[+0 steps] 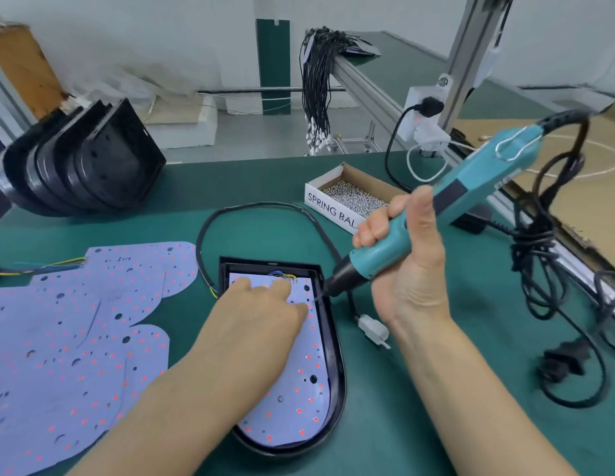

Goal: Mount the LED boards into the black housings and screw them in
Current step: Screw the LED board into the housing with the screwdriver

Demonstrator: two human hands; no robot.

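The LED board (pixel 299 389) is being pressed into the black housing (pixel 337 372), near the table (pixel 436 407) front edge, by the flat-fingered left hand (pixel 261 314); the electric screwdriver (pixel 419 218) is being gripped by the right hand (pixel 405 249).

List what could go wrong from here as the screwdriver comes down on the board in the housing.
1. The left hand presses the white LED board right beside the bit of the teal electric screwdriver; a slip could jab a fingertip.
2. The tool, gripped by the right hand, is tilted, so a screw might go in crooked.
3. The coloured wires at the top of the black plastic housing lie close to the bit and could be nicked.
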